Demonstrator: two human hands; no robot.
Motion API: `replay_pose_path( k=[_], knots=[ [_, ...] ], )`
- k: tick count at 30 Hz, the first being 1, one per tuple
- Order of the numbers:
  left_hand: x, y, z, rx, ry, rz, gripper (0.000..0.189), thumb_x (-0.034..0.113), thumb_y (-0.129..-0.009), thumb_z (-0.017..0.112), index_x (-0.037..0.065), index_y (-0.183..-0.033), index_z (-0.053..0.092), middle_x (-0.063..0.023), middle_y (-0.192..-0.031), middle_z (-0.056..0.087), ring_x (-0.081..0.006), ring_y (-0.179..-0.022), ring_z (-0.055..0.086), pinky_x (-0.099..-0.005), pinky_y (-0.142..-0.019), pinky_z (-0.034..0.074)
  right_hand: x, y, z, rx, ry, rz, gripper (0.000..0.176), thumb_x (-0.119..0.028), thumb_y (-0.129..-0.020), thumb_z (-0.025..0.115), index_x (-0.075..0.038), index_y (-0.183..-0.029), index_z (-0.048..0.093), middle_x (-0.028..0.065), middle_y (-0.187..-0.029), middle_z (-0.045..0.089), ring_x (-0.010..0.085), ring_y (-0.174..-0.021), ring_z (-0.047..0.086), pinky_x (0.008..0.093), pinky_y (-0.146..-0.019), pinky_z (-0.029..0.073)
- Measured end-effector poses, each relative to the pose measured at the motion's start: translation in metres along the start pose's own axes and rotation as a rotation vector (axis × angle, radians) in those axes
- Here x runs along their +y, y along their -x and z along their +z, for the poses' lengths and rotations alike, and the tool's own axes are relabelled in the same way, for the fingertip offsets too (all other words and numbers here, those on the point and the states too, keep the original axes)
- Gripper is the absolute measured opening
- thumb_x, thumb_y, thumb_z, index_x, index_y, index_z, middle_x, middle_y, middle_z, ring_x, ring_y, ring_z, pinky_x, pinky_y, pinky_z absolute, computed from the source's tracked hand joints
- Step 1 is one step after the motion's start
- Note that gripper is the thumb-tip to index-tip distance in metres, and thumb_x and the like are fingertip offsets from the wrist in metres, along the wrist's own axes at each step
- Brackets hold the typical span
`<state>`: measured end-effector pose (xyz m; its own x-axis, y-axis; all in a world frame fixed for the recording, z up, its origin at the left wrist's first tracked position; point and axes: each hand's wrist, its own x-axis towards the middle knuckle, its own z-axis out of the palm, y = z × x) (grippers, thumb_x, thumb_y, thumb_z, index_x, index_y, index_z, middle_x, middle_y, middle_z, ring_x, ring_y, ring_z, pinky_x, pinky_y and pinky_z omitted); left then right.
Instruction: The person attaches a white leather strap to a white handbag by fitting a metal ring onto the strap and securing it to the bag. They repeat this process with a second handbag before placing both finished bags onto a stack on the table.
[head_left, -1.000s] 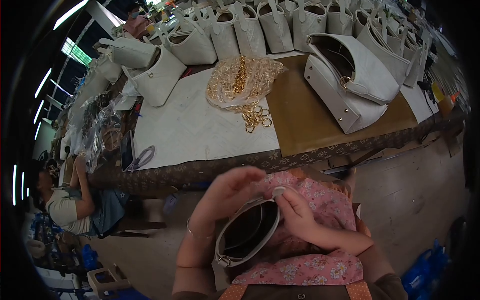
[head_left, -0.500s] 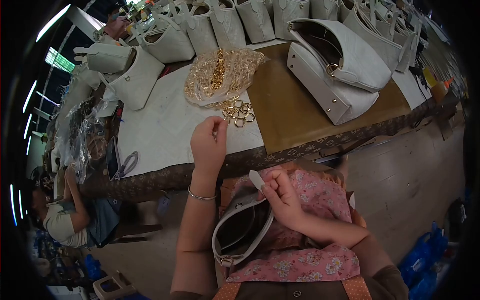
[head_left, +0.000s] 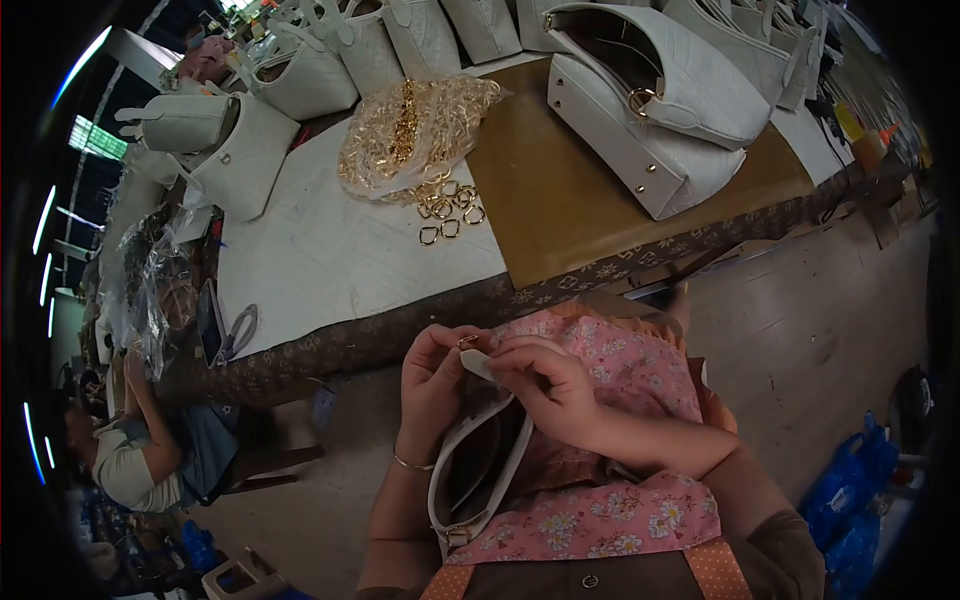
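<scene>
- Head view, workpiece position: the small white bag (head_left: 482, 460) lay at the person's lap, opening upward, against the pink floral apron (head_left: 625, 380).
- Left hand (head_left: 430, 385): thumb and fingertips were closed in a pinch on a gold ring (head_left: 468, 342), just above the tab.
- Right hand (head_left: 550, 385): thumb and fingers were together, clamped on the pale tab (head_left: 476, 364) close to its free end.
- Handling, as judged: the ring and the tab were best kept in one plane, with the ring's opening facing the tab end. A grip close to the tab's tip limited bending; a grip too far back would have let it fold. Fingertips needed to leave the ring's opening unobstructed.
- Support, as judged: the bag required a steady rest against the body, since its weight could have pulled the tab off line.
- Supply: loose gold rings (head_left: 440, 208) lay on the white sheet (head_left: 300, 265) of the counter (head_left: 400, 330), beside a clear bag of gold hardware (head_left: 395, 145). A larger white bag (head_left: 690, 115) lay tilted on the brown mat (head_left: 560, 230).
- Markings: no brand, label or lettering was legible. The counter's dark cover carried a repeated light motif, too small to identify as a maker's mark.
</scene>
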<state>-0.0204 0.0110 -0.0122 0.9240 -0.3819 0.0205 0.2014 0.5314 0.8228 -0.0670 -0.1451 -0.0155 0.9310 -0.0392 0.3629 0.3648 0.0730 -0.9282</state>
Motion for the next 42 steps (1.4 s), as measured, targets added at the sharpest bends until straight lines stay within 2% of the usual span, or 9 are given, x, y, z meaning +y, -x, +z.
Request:
replay_pose_path(
  k=[7, 20, 23, 25, 28, 30, 38, 40, 42],
  knots=[
    [0.006, 0.002, -0.001, -0.091, -0.036, 0.037, 0.02, 0.007, -0.082, 0.064, 0.002, -0.098, 0.054, -0.0124, -0.104, 0.06, -0.0187, -0.096, 0.057, -0.0306, -0.085, 0.045, 0.001, 0.006, 0.002, 0.037, -0.017, 0.103, 0.02, -0.002, -0.071, 0.071, -0.002, -0.088, 0.06, 0.0081, -0.087, 0.061, 0.0171, -0.074, 0.059, 0.0275, -0.067, 0.047],
    [-0.001, -0.005, -0.006, -0.247, -0.388, 0.089, 0.025, -0.002, -0.069, 0.072, 0.002, -0.091, 0.061, -0.0069, -0.094, 0.06, -0.0183, -0.094, 0.057, -0.0299, -0.083, 0.046, 0.004, 0.007, -0.005, 0.064, -0.073, 0.095, 0.008, -0.001, -0.076, 0.065, -0.002, -0.078, 0.058, 0.0063, -0.081, 0.058, 0.0161, -0.076, 0.056, 0.0267, -0.068, 0.044],
    [-0.003, -0.004, -0.004, -0.267, -0.41, 0.08, 0.022, -0.002, -0.072, 0.07, 0.002, -0.092, 0.062, -0.0079, -0.099, 0.059, -0.0181, -0.096, 0.057, -0.0295, -0.084, 0.046, -0.002, 0.005, -0.007, 0.02, -0.173, 0.17, 0.006, -0.002, -0.081, 0.063, -0.002, -0.082, 0.057, 0.0038, -0.081, 0.058, 0.0114, -0.077, 0.055, 0.025, -0.067, 0.044],
    [-0.002, -0.004, 0.001, -0.264, -0.409, 0.072, 0.017, 0.002, -0.075, 0.069, 0.002, -0.091, 0.062, -0.0089, -0.102, 0.058, -0.0186, -0.098, 0.056, -0.0299, -0.085, 0.046, -0.006, 0.003, -0.005, 0.02, -0.702, 0.437, 0.007, -0.006, -0.085, 0.061, -0.002, -0.088, 0.056, 0.0013, -0.082, 0.058, 0.0074, -0.079, 0.055, 0.0217, -0.068, 0.043],
    [-0.004, -0.006, 0.01, -0.234, -0.359, 0.094, 0.012, 0.013, -0.081, 0.065, 0.003, -0.088, 0.063, -0.0115, -0.11, 0.054, -0.0217, -0.103, 0.055, -0.0319, -0.088, 0.044, -0.002, -0.003, -0.009, 0.003, -0.743, 0.415, 0.009, -0.008, -0.088, 0.059, -0.002, -0.092, 0.055, -0.0008, -0.086, 0.056, 0.0041, -0.08, 0.053, 0.0183, -0.068, 0.042],
    [-0.012, -0.009, 0.007, -0.214, -0.505, 0.335, 0.018, 0.021, -0.086, 0.061, 0.003, -0.087, 0.063, -0.0131, -0.115, 0.051, -0.0243, -0.105, 0.054, -0.0336, -0.089, 0.043, -0.006, -0.003, -0.009, -0.082, -0.581, 0.447, 0.008, -0.008, -0.088, 0.059, -0.002, -0.091, 0.055, -0.0013, -0.087, 0.055, 0.0033, -0.08, 0.052, 0.018, -0.068, 0.042],
    [-0.005, -0.005, -0.001, -0.199, -0.393, 0.149, 0.016, 0.015, -0.086, 0.059, -0.001, -0.085, 0.062, -0.0119, -0.099, 0.057, -0.0267, -0.102, 0.056, -0.0351, -0.089, 0.043, 0.001, 0.001, -0.013, -0.166, -0.32, 0.36, 0.009, -0.007, -0.086, 0.059, -0.003, -0.091, 0.054, -0.0025, -0.082, 0.053, 0.0032, -0.073, 0.046, 0.0166, -0.061, 0.037],
    [-0.002, -0.005, -0.007, -0.167, -0.428, 0.127, 0.015, 0.013, -0.087, 0.059, -0.002, -0.084, 0.061, -0.0114, -0.096, 0.058, -0.0268, -0.102, 0.056, -0.0356, -0.09, 0.043, 0.008, 0.005, -0.016, -0.153, 0.083, 0.144, 0.017, -0.01, -0.08, 0.066, -0.002, -0.092, 0.057, 0.0035, -0.086, 0.054, 0.0114, -0.08, 0.053, 0.0238, -0.07, 0.043],
    [0.003, -0.007, -0.012, -0.141, -0.246, 0.085, 0.02, 0.014, -0.084, 0.063, -0.002, -0.095, 0.059, -0.0125, -0.104, 0.056, -0.0242, -0.106, 0.054, -0.0344, -0.09, 0.043, 0.007, 0.008, -0.015, -0.157, 0.054, 0.159, 0.026, -0.011, -0.077, 0.068, -0.001, -0.096, 0.055, 0.0076, -0.091, 0.054, 0.0173, -0.086, 0.054, 0.0276, -0.074, 0.044]
  ],
)
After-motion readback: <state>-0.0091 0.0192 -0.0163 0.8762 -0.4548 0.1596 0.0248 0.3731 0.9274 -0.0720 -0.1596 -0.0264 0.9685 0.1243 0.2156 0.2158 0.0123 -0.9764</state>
